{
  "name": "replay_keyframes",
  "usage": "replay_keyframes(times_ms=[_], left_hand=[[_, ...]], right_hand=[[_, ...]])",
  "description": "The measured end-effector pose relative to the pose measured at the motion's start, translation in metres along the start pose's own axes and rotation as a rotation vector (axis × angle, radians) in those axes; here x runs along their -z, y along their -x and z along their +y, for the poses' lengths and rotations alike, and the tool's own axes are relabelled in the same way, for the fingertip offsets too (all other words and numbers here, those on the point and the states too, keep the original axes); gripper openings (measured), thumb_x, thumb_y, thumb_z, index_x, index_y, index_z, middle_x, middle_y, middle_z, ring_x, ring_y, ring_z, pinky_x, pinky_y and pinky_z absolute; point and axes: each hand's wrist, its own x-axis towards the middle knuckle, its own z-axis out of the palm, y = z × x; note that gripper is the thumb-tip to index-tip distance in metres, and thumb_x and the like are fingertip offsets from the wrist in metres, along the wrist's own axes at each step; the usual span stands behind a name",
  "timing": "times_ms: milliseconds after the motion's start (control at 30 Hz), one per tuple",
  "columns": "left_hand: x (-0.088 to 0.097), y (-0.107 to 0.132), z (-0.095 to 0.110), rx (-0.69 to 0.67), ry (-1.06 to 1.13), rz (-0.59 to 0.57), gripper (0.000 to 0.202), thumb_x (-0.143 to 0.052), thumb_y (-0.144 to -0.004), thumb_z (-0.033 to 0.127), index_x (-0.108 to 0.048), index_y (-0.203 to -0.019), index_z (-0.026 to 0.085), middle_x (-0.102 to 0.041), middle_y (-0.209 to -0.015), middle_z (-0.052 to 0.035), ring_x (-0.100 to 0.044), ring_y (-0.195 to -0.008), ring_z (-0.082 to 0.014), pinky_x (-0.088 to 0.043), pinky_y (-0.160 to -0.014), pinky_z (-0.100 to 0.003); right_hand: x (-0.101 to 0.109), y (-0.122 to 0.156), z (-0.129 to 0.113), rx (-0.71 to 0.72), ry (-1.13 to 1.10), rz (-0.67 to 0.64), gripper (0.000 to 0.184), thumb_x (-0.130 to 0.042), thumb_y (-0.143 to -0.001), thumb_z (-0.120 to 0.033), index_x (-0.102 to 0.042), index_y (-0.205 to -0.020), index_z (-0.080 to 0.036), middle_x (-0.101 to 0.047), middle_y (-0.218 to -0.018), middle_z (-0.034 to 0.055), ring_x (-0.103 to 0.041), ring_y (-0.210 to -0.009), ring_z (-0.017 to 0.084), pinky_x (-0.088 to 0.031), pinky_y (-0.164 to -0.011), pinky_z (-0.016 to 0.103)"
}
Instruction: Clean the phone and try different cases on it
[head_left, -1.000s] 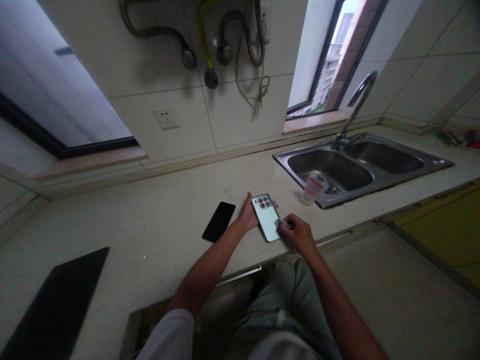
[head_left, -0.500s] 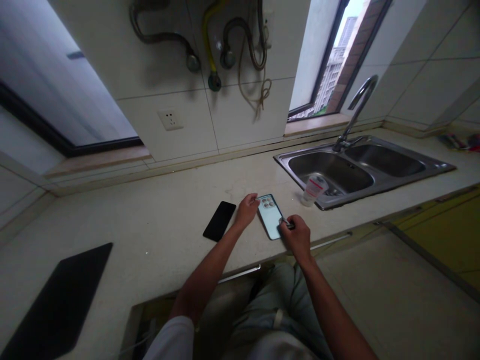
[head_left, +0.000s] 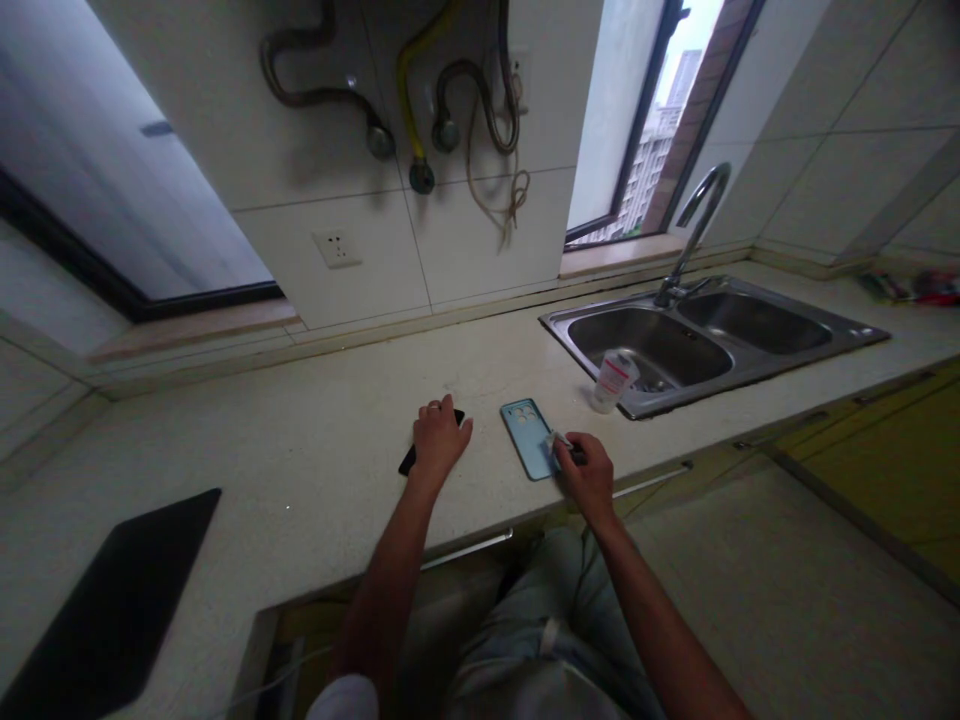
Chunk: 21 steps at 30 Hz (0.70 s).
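My left hand lies over a black phone on the counter, its thumb apart from the fingers. The hand covers most of the phone; only its corners and edges show. To the right, a light-blue phone case with round camera openings lies flat. At its lower right edge, my right hand is closed on a small dark object with a pale, cloth-like piece at its tip. The pale piece overlaps the case; its exact kind is unclear.
A clear plastic cup with red markings stands by the steel double sink and its tap. A dark flat panel lies on the left. The pale counter ends at a front edge above drawers.
My left hand has moved left from the light-blue case onto the black phone. My right hand stays by the case's lower right edge. The view has shifted slightly.
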Motion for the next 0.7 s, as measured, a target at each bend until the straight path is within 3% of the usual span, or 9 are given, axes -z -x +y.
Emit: replay_keyframes(times_ms=[67,167,333,433,500,600,700], left_hand=[[0.006,0.007,-0.009,0.099,-0.111,-0.107,0.067,-0.063,-0.084,0.049,-0.049,-0.136,0.008,-0.059,-0.126,-0.0242,-0.053,-0.117,-0.0413,-0.046,-0.092,-0.049],[0.008,0.008,-0.02,0.146,-0.145,-0.194,0.065,-0.065,-0.08,0.051,-0.051,-0.132,0.014,-0.061,-0.121,-0.021,-0.058,-0.111,-0.0391,-0.048,-0.087,-0.045],[0.001,-0.002,-0.033,0.184,-0.058,-0.185,0.069,-0.072,-0.072,0.055,-0.054,-0.123,0.013,-0.061,-0.118,-0.0209,-0.06,-0.111,-0.0356,-0.048,-0.089,-0.04],[-0.005,-0.006,-0.038,0.219,0.06,-0.178,0.068,-0.077,-0.067,0.047,-0.054,-0.12,0.011,-0.06,-0.119,-0.0222,-0.059,-0.113,-0.0349,-0.047,-0.092,-0.04],[-0.006,-0.008,-0.039,0.266,0.273,-0.129,0.067,-0.082,-0.063,0.038,-0.053,-0.118,0.013,-0.063,-0.115,-0.0184,-0.061,-0.106,-0.0314,-0.049,-0.088,-0.038],[-0.004,-0.01,-0.036,0.374,0.914,-0.116,0.057,-0.085,-0.061,0.031,-0.054,-0.107,0.016,-0.066,-0.095,-0.0081,-0.064,-0.081,-0.0202,-0.052,-0.071,-0.03],[0.0,-0.017,-0.026,0.504,1.594,-0.338,0.029,-0.076,-0.078,0.035,-0.056,-0.088,0.017,-0.058,-0.07,-0.0006,-0.054,-0.054,-0.0095,-0.047,-0.052,-0.021]], right_hand=[[0.001,0.001,-0.001,-0.071,-0.052,0.01,0.027,-0.061,-0.086,-0.045,-0.065,-0.09,-0.018,-0.065,-0.084,0.0058,-0.06,-0.078,0.021,-0.047,-0.072,0.033],[0.004,0.001,-0.002,-0.166,-0.132,-0.003,0.03,-0.061,-0.086,-0.045,-0.066,-0.097,-0.018,-0.067,-0.086,0.0051,-0.062,-0.077,0.02,-0.048,-0.072,0.033],[0.008,0.001,0.001,-0.209,-0.259,-0.023,0.031,-0.062,-0.086,-0.044,-0.065,-0.105,-0.019,-0.069,-0.094,0.0061,-0.064,-0.082,0.02,-0.051,-0.076,0.033],[0.007,0.001,0.006,-0.23,-0.335,-0.023,0.035,-0.067,-0.082,-0.042,-0.062,-0.109,-0.019,-0.069,-0.106,0.0089,-0.066,-0.095,0.022,-0.052,-0.083,0.036],[0.007,0.001,0.008,-0.239,-0.355,-0.024,0.039,-0.069,-0.08,-0.042,-0.06,-0.111,-0.02,-0.069,-0.111,0.0104,-0.065,-0.101,0.023,-0.052,-0.088,0.039],[0.007,0.001,0.01,-0.224,-0.32,-0.036,0.041,-0.071,-0.078,-0.041,-0.061,-0.112,-0.019,-0.067,-0.114,0.0115,-0.065,-0.103,0.024,-0.052,-0.092,0.041],[0.009,0.0,0.01,-0.176,-0.28,-0.075,0.04,-0.072,-0.079,-0.041,-0.064,-0.111,-0.019,-0.065,-0.115,0.012,-0.064,-0.104,0.024,-0.054,-0.09,0.041]])
